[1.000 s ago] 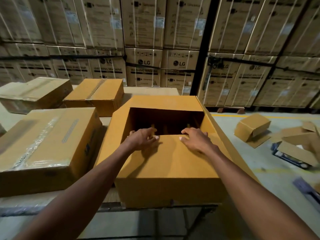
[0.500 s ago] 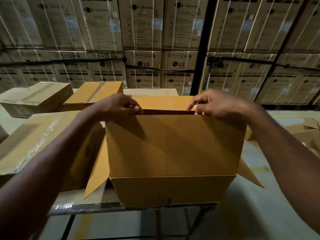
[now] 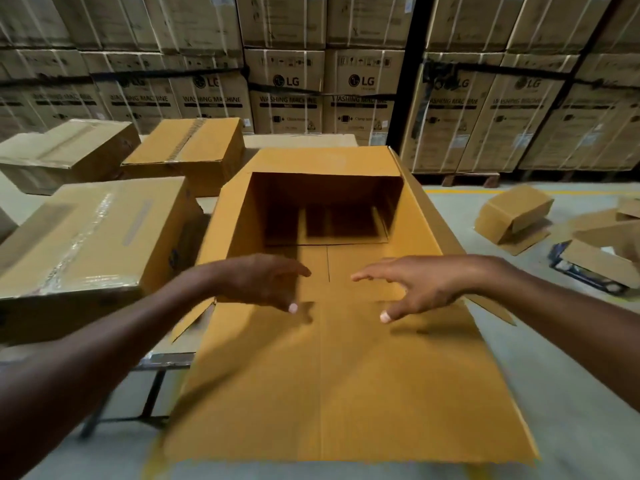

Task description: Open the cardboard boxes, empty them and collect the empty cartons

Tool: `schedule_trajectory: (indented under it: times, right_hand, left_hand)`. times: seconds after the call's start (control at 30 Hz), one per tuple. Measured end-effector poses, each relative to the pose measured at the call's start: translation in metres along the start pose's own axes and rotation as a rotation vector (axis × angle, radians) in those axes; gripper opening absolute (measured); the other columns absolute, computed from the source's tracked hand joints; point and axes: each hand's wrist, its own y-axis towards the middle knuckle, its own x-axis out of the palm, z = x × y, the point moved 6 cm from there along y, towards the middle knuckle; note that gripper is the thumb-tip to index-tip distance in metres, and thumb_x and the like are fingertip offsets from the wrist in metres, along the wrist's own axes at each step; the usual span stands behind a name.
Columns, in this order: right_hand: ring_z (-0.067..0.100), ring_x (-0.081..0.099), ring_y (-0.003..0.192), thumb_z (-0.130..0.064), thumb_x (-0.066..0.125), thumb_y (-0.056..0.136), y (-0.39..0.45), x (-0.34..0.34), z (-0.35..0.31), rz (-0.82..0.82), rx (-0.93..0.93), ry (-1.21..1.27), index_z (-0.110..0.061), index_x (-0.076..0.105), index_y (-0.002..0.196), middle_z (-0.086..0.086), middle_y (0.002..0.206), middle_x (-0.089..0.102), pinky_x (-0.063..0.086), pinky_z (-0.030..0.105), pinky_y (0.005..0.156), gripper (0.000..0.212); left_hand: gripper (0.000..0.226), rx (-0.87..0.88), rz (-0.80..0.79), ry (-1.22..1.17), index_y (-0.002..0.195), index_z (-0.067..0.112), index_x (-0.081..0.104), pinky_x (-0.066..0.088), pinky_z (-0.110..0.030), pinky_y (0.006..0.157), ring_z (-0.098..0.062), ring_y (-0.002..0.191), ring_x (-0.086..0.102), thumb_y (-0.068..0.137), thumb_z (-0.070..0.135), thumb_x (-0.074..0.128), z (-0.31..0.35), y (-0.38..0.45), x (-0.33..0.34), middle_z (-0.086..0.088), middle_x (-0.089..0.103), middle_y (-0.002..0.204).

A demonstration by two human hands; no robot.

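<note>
A large open cardboard box (image 3: 346, 393) fills the middle of the head view, tipped toward me so its near flap hangs out over the table edge. Its dark inside (image 3: 325, 209) shows only bottom flaps. My left hand (image 3: 263, 282) and my right hand (image 3: 412, 289) hover just above the near flap, fingers spread and relaxed, holding nothing. Both hands are blurred by motion.
Three taped cartons stand on the table to the left: a big one (image 3: 93, 237), one behind it (image 3: 187, 150) and one at far left (image 3: 65, 150). Opened cartons (image 3: 516, 213) and scraps (image 3: 602, 258) lie on the floor at right. Stacked washing-machine boxes (image 3: 287, 95) wall the back.
Half a second ago both hands gripped the raised near flap by its top edge. The flap has swung down toward me, the hands have let go, and the box inside is in view again.
</note>
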Motion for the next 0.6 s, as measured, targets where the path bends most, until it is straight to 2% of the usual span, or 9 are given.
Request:
schedule_trajectory:
  times: [0.07, 0.1, 0.13, 0.2, 0.23, 0.3, 0.37, 0.43, 0.6]
  right_hand:
    - [0.018, 0.033, 0.147, -0.044, 0.076, 0.09, 0.022, 0.019, 0.005, 0.096, 0.024, -0.049, -0.043, 0.024, 0.16, -0.01, 0.165, 0.029, 0.036, 0.039, 0.117, 0.087]
    - [0.019, 0.039, 0.143, -0.044, 0.077, 0.088, 0.031, 0.027, 0.006, 0.129, 0.051, -0.036, -0.042, 0.028, 0.158, -0.01, 0.163, 0.034, 0.04, 0.04, 0.114, 0.086]
    - [0.019, 0.05, 0.134, -0.043, 0.078, 0.087, 0.039, 0.034, 0.008, 0.151, 0.078, -0.007, -0.042, 0.034, 0.155, -0.01, 0.157, 0.041, 0.048, 0.04, 0.107, 0.081]
    - [0.015, 0.065, 0.105, -0.041, 0.078, 0.089, 0.051, 0.045, 0.01, 0.165, 0.107, 0.042, -0.041, 0.049, 0.145, -0.01, 0.139, 0.058, 0.059, 0.033, 0.083, 0.063]
    - [0.013, 0.066, 0.093, -0.04, 0.076, 0.091, 0.056, 0.048, 0.011, 0.164, 0.113, 0.059, -0.039, 0.055, 0.139, -0.01, 0.128, 0.062, 0.057, 0.028, 0.072, 0.053]
    - [0.009, 0.064, 0.082, -0.036, 0.071, 0.095, 0.061, 0.053, 0.013, 0.187, 0.115, 0.084, -0.036, 0.062, 0.133, -0.011, 0.116, 0.065, 0.05, 0.024, 0.064, 0.039]
    - [0.006, 0.06, 0.08, -0.034, 0.068, 0.097, 0.063, 0.056, 0.014, 0.242, 0.105, 0.065, -0.036, 0.064, 0.132, -0.009, 0.118, 0.068, 0.047, 0.023, 0.066, 0.035]
    - [0.009, 0.058, 0.084, -0.034, 0.068, 0.098, 0.062, 0.059, 0.015, 0.302, 0.107, 0.032, -0.035, 0.062, 0.136, -0.005, 0.124, 0.069, 0.046, 0.026, 0.073, 0.039]
    - [0.021, 0.062, 0.114, -0.035, 0.066, 0.098, 0.063, 0.063, 0.018, 0.351, 0.075, 0.004, -0.04, 0.053, 0.144, -0.002, 0.134, 0.065, 0.051, 0.035, 0.089, 0.048]
  left_hand:
    - [0.079, -0.022, 0.075, 0.115, 0.154, 0.033, 0.035, 0.049, -0.038, 0.105, -0.018, 0.135, 0.047, 0.087, 0.043, 0.076, -0.002, 0.016, 0.023, 0.005, 0.045, 0.152]
    - [0.077, -0.025, 0.077, 0.128, 0.153, 0.033, 0.037, 0.051, -0.04, 0.104, -0.019, 0.133, 0.05, 0.087, 0.042, 0.076, -0.003, 0.023, 0.032, 0.005, 0.048, 0.149]
    - [0.073, -0.029, 0.072, 0.129, 0.151, 0.034, 0.04, 0.053, -0.041, 0.101, -0.019, 0.13, 0.054, 0.088, 0.041, 0.075, -0.005, 0.029, 0.04, 0.005, 0.053, 0.145]
    - [0.063, -0.042, 0.067, 0.164, 0.146, 0.033, 0.048, 0.057, -0.04, 0.095, -0.016, 0.121, 0.06, 0.089, 0.041, 0.074, -0.008, 0.037, 0.049, 0.007, 0.061, 0.135]
    - [0.056, -0.047, 0.079, 0.186, 0.141, 0.033, 0.053, 0.058, -0.038, 0.091, -0.014, 0.115, 0.063, 0.09, 0.042, 0.073, -0.009, 0.04, 0.052, 0.008, 0.064, 0.128]
    - [0.042, -0.045, 0.144, 0.224, 0.131, 0.03, 0.061, 0.057, -0.028, 0.081, -0.009, 0.101, 0.065, 0.092, 0.045, 0.07, -0.009, 0.042, 0.057, 0.012, 0.067, 0.112]
    - [0.036, -0.035, 0.223, 0.306, 0.126, 0.027, 0.064, 0.051, -0.02, 0.07, -0.004, 0.088, 0.06, 0.095, 0.046, 0.066, -0.006, 0.041, 0.056, 0.016, 0.061, 0.101]
    - [0.036, -0.023, 0.277, 0.356, 0.128, 0.027, 0.064, 0.052, -0.02, 0.067, -0.003, 0.082, 0.058, 0.096, 0.045, 0.064, -0.005, 0.041, 0.056, 0.015, 0.059, 0.097]
    - [0.039, -0.014, 0.314, 0.387, 0.131, 0.03, 0.061, 0.056, -0.021, 0.066, -0.004, 0.083, 0.064, 0.097, 0.049, 0.061, -0.008, 0.042, 0.059, 0.012, 0.069, 0.103]
